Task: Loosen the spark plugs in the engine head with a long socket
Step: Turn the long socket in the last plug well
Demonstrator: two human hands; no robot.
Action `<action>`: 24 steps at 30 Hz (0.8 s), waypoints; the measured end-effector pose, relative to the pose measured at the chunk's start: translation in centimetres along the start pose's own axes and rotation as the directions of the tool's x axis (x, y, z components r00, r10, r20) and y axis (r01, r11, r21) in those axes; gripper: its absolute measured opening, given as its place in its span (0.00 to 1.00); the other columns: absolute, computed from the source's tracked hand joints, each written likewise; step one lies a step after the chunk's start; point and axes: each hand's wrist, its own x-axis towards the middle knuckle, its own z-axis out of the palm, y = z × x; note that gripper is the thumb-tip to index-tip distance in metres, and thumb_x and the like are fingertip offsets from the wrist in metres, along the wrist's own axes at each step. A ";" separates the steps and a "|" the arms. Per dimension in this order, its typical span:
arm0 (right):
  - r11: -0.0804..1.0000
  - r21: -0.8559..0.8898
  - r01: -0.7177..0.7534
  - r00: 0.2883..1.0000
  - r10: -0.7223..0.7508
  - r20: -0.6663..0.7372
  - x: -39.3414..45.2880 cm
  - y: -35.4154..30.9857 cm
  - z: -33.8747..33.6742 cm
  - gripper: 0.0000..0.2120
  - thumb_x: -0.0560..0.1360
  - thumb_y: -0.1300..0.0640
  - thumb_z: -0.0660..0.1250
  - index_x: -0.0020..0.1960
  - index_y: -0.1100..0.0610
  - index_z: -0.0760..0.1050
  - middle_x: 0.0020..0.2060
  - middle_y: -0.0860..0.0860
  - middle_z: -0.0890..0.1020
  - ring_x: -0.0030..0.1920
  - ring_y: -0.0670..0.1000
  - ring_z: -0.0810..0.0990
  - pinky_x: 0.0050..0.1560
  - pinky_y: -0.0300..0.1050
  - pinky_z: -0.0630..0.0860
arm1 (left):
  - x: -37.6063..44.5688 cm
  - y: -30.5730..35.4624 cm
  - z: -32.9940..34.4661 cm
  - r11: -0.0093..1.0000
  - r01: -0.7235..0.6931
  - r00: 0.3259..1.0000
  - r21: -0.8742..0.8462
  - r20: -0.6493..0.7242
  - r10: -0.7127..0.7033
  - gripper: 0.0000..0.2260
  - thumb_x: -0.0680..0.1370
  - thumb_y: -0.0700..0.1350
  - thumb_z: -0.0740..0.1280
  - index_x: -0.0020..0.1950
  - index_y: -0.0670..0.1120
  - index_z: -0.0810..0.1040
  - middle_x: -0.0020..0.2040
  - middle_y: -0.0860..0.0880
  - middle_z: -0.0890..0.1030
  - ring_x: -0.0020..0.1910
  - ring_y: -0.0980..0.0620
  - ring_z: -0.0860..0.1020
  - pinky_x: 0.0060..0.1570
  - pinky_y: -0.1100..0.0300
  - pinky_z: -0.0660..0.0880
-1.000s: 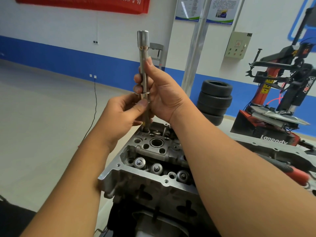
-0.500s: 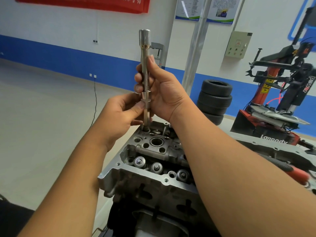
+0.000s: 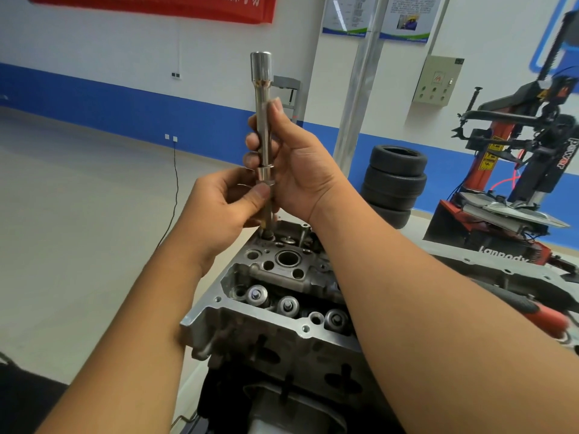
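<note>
I log a stack of tyres (image 3: 394,183) by the blue-banded wall. Tyre changer (image 3: 513,170) at right. Grey control box (image 3: 438,80) wall-mounted above.

Light: I see bright, even indoor lighting, soft shadows.
Glare: sheen on the long socket (image 3: 262,98).
Edges: wide-angle bending; forearms slightly soft.

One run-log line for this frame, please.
long socket upright in engine head | right hand grips shaft | left hand pinches lower collar

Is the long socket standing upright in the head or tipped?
Upright: the long socket rises near vertical from a well in the engine head, both hands gripping it.
</note>
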 end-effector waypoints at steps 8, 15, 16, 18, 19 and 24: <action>0.999 -0.028 0.038 0.999 -0.037 0.023 0.1 0.1 -0.1 0.12 0.81 0.47 0.66 0.46 0.55 0.76 0.35 0.50 0.80 0.34 0.49 0.77 0.38 0.43 0.76 | 0.1 0.1 0.2 0.999 0.018 1.000 -0.034 0.004 -0.018 0.07 0.77 0.52 0.74 0.51 0.50 0.85 0.44 0.44 0.88 0.45 0.40 0.87 0.50 0.44 0.85; 1.000 -0.013 0.009 1.000 -0.009 0.001 0.0 0.0 0.0 0.14 0.81 0.44 0.66 0.50 0.56 0.77 0.35 0.50 0.79 0.34 0.50 0.76 0.39 0.42 0.75 | 0.0 0.1 0.1 1.000 0.011 0.999 0.026 -0.034 -0.010 0.07 0.78 0.46 0.73 0.54 0.46 0.82 0.43 0.46 0.88 0.42 0.45 0.88 0.48 0.45 0.84; 0.999 -0.030 0.023 1.000 -0.023 -0.005 0.0 0.1 0.0 0.12 0.80 0.45 0.68 0.49 0.55 0.75 0.35 0.50 0.79 0.34 0.50 0.76 0.38 0.42 0.75 | 0.0 0.1 0.4 0.999 0.002 0.998 0.042 -0.063 0.001 0.11 0.74 0.49 0.76 0.52 0.46 0.82 0.41 0.47 0.88 0.40 0.47 0.87 0.46 0.48 0.83; 0.998 -0.057 0.038 0.999 -0.038 -0.009 -0.1 0.1 -0.1 0.11 0.80 0.47 0.68 0.46 0.53 0.73 0.35 0.49 0.80 0.34 0.49 0.77 0.37 0.43 0.76 | 0.0 0.2 0.5 0.996 -0.010 0.996 0.090 -0.092 0.019 0.16 0.69 0.53 0.79 0.51 0.46 0.82 0.41 0.47 0.87 0.41 0.47 0.86 0.47 0.48 0.84; 0.998 -0.059 0.037 0.999 -0.037 -0.002 -0.1 0.1 0.0 0.11 0.81 0.47 0.67 0.46 0.53 0.73 0.35 0.49 0.80 0.34 0.49 0.77 0.38 0.43 0.76 | 0.0 0.2 0.5 0.995 -0.012 0.997 0.094 -0.074 0.019 0.14 0.71 0.53 0.79 0.51 0.48 0.83 0.42 0.47 0.87 0.43 0.46 0.87 0.49 0.44 0.84; 0.999 -0.032 0.016 1.000 -0.016 0.006 0.0 -0.1 0.1 0.17 0.84 0.44 0.61 0.47 0.57 0.78 0.35 0.50 0.81 0.34 0.49 0.77 0.40 0.41 0.75 | 0.0 0.1 0.0 1.000 0.003 1.000 -0.012 0.020 -0.003 0.07 0.80 0.50 0.68 0.53 0.51 0.84 0.47 0.46 0.88 0.46 0.42 0.88 0.55 0.37 0.82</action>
